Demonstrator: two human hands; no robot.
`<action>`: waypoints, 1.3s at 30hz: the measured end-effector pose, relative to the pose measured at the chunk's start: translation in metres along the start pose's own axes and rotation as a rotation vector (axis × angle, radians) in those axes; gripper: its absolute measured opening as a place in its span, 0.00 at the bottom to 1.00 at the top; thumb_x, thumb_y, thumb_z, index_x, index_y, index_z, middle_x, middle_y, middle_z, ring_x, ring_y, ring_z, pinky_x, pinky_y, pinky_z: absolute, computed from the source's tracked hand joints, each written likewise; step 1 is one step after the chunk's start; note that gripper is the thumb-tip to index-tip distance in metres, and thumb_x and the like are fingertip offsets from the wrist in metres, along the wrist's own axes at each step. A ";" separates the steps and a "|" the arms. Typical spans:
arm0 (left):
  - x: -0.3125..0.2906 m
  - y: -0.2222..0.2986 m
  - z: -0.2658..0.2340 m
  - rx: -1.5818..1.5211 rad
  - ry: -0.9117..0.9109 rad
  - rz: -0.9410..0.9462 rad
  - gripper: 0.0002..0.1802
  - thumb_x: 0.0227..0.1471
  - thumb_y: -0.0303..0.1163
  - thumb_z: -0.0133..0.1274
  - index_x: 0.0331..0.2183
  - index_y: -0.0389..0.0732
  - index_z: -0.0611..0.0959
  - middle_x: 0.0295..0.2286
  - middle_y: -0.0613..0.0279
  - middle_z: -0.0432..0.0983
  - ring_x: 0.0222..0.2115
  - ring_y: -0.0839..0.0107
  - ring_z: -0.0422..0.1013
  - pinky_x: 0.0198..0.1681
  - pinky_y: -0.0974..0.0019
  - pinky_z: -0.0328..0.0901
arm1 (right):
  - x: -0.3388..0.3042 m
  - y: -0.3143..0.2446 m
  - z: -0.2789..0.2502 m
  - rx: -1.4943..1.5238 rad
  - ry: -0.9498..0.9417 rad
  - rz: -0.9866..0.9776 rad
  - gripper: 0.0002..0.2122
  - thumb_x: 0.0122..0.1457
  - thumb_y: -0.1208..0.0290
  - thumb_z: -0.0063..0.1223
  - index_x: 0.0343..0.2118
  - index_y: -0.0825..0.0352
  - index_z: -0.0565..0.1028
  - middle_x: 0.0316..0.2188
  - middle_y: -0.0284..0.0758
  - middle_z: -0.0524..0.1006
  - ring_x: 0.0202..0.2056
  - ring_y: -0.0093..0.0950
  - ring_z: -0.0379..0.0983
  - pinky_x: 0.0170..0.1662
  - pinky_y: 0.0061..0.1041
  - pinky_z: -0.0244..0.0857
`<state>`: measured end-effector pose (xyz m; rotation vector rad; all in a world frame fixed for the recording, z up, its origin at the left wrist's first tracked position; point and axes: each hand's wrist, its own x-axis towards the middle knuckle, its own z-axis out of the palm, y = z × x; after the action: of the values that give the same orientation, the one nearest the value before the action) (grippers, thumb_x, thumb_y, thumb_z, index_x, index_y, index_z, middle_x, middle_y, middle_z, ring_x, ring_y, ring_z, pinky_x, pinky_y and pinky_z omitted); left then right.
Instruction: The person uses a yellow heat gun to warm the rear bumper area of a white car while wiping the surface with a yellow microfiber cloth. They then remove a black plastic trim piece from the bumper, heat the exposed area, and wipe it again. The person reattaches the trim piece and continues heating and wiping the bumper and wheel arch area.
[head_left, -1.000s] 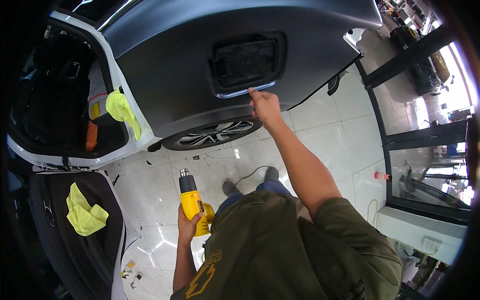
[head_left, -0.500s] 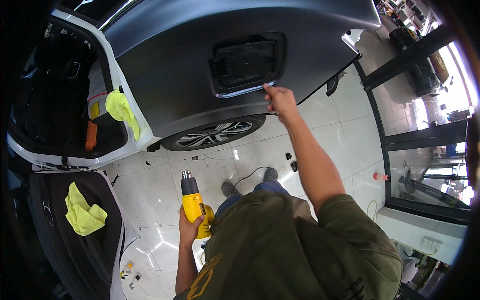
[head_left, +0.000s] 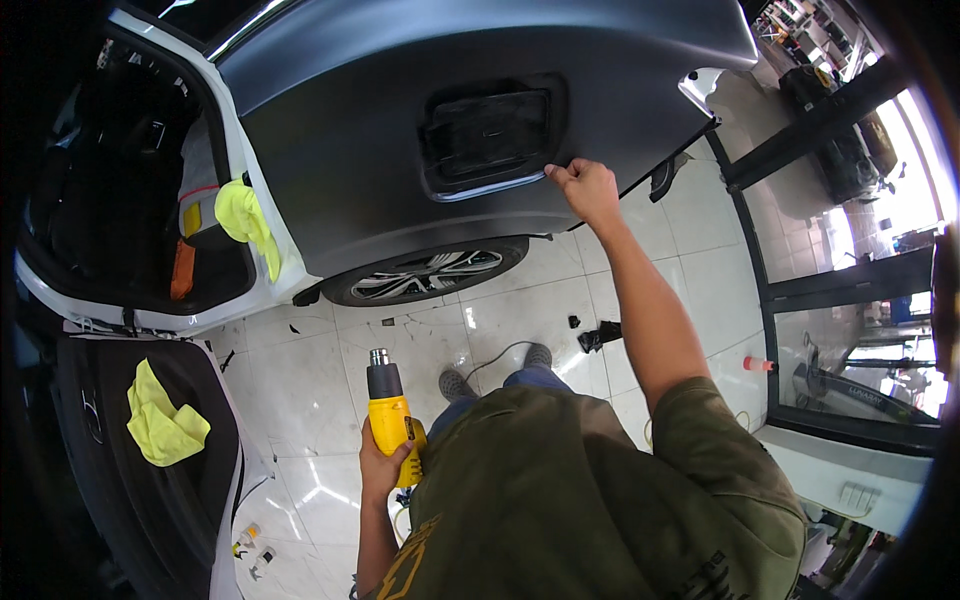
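A yellow heat gun (head_left: 391, 421) with a dark collar and metal nozzle is gripped in my left hand (head_left: 381, 463), its nozzle pointing toward the car. My right hand (head_left: 587, 190) is pinched at the lower right corner of the fuel-filler recess (head_left: 489, 132) in the matte dark grey car panel (head_left: 340, 160). Whatever lies between those fingertips is too small to make out. Along the recess's lower edge runs a shiny rim (head_left: 490, 189). Below the panel shows the car wheel (head_left: 430, 275).
A yellow-green cloth (head_left: 247, 222) hangs on the door frame at left, and another cloth (head_left: 165, 417) lies on the open door panel (head_left: 95, 490). Dark scraps (head_left: 600, 336) and small bottles (head_left: 262, 562) are on the tiled floor. Glass doors (head_left: 850, 290) stand at right.
My right hand has shifted slightly right along the recess's lower edge, to its corner. The heat gun stays in my left hand, slightly lower in view.
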<state>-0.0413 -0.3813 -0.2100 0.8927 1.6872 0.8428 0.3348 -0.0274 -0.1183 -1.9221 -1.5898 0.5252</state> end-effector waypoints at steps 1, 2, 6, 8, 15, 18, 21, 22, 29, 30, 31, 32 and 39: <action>0.001 0.002 0.000 0.004 -0.013 0.017 0.44 0.39 0.23 0.62 0.58 0.34 0.60 0.42 0.49 0.74 0.42 0.61 0.74 0.48 0.61 0.68 | 0.003 -0.003 -0.005 -0.043 0.038 -0.059 0.21 0.54 0.53 0.56 0.18 0.70 0.75 0.18 0.46 0.75 0.25 0.46 0.73 0.31 0.39 0.65; 0.002 0.004 0.000 0.008 -0.026 0.034 0.44 0.39 0.23 0.63 0.58 0.34 0.60 0.42 0.49 0.74 0.42 0.60 0.74 0.48 0.60 0.68 | 0.006 -0.006 -0.008 -0.087 0.075 -0.118 0.21 0.54 0.53 0.57 0.17 0.70 0.74 0.17 0.46 0.74 0.24 0.44 0.73 0.30 0.38 0.65; -0.003 0.030 0.005 0.063 -0.061 0.066 0.44 0.39 0.23 0.63 0.57 0.34 0.61 0.43 0.49 0.74 0.43 0.60 0.74 0.49 0.60 0.67 | 0.015 -0.017 -0.021 -0.317 0.173 -0.350 0.19 0.55 0.55 0.56 0.20 0.70 0.75 0.16 0.45 0.73 0.22 0.45 0.71 0.29 0.38 0.64; -0.007 0.040 0.009 0.060 -0.070 0.088 0.44 0.38 0.23 0.63 0.57 0.34 0.61 0.43 0.49 0.74 0.43 0.59 0.74 0.49 0.60 0.67 | 0.020 -0.020 -0.028 -0.385 0.210 -0.406 0.18 0.56 0.57 0.54 0.20 0.69 0.75 0.18 0.45 0.75 0.25 0.46 0.73 0.30 0.40 0.66; -0.015 0.063 0.016 0.158 -0.119 0.123 0.48 0.35 0.25 0.66 0.58 0.33 0.62 0.47 0.46 0.72 0.48 0.56 0.71 0.53 0.59 0.64 | -0.008 0.011 -0.054 -0.144 0.302 -0.249 0.17 0.60 0.59 0.50 0.23 0.70 0.72 0.19 0.48 0.74 0.24 0.49 0.73 0.29 0.42 0.63; 0.005 0.094 0.024 0.184 -0.254 0.239 0.50 0.34 0.30 0.67 0.59 0.33 0.61 0.50 0.45 0.69 0.52 0.53 0.68 0.56 0.58 0.61 | -0.040 0.066 -0.024 -0.182 0.230 -0.154 0.13 0.59 0.64 0.49 0.27 0.70 0.73 0.20 0.49 0.74 0.26 0.49 0.73 0.32 0.42 0.65; 0.039 0.139 0.046 0.313 -0.395 0.332 0.52 0.35 0.37 0.67 0.60 0.35 0.60 0.52 0.46 0.68 0.52 0.51 0.67 0.56 0.56 0.61 | -0.078 0.091 -0.014 -0.090 0.109 -0.081 0.08 0.57 0.70 0.47 0.32 0.70 0.74 0.24 0.48 0.75 0.29 0.47 0.74 0.36 0.41 0.66; 0.048 0.156 0.055 0.331 -0.430 0.358 0.52 0.35 0.38 0.67 0.60 0.36 0.60 0.52 0.45 0.68 0.52 0.51 0.66 0.56 0.56 0.61 | -0.085 0.094 -0.014 -0.055 0.070 -0.071 0.07 0.56 0.72 0.47 0.33 0.70 0.74 0.25 0.48 0.76 0.30 0.46 0.74 0.37 0.40 0.67; 0.074 0.204 0.097 0.343 -0.531 0.390 0.51 0.36 0.40 0.66 0.60 0.39 0.60 0.51 0.46 0.69 0.52 0.52 0.68 0.55 0.57 0.61 | -0.091 0.071 -0.034 -0.190 -0.003 -0.255 0.17 0.54 0.74 0.47 0.49 0.65 0.70 0.33 0.42 0.75 0.34 0.41 0.75 0.37 0.39 0.69; 0.076 0.199 0.094 0.325 -0.527 0.372 0.51 0.36 0.40 0.66 0.60 0.39 0.60 0.50 0.46 0.70 0.51 0.52 0.68 0.55 0.57 0.62 | -0.088 0.065 -0.033 -0.234 -0.018 -0.282 0.19 0.54 0.74 0.47 0.51 0.64 0.68 0.34 0.42 0.74 0.33 0.41 0.75 0.37 0.39 0.69; 0.077 0.193 0.092 0.306 -0.531 0.355 0.51 0.36 0.39 0.66 0.60 0.39 0.60 0.49 0.46 0.71 0.50 0.52 0.69 0.54 0.58 0.62 | -0.087 0.059 -0.033 -0.282 -0.032 -0.304 0.21 0.54 0.74 0.48 0.53 0.63 0.67 0.34 0.41 0.74 0.33 0.41 0.75 0.37 0.39 0.70; 0.078 0.185 0.088 0.306 -0.522 0.326 0.51 0.36 0.38 0.66 0.60 0.39 0.61 0.48 0.47 0.72 0.50 0.52 0.70 0.54 0.58 0.62 | -0.084 0.049 -0.033 -0.334 -0.048 -0.338 0.23 0.53 0.73 0.49 0.55 0.62 0.65 0.34 0.41 0.74 0.33 0.41 0.75 0.37 0.39 0.70; 0.056 0.122 0.033 0.242 -0.372 0.154 0.47 0.37 0.33 0.66 0.58 0.38 0.63 0.46 0.48 0.74 0.47 0.57 0.72 0.52 0.60 0.64 | -0.047 0.012 -0.010 -0.576 -0.082 -0.418 0.30 0.53 0.71 0.51 0.61 0.56 0.59 0.33 0.41 0.72 0.34 0.39 0.75 0.35 0.38 0.72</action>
<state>-0.0018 -0.2696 -0.1383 1.2742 1.4227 0.5351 0.3405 -0.0764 -0.1220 -1.8707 -2.3042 -0.0436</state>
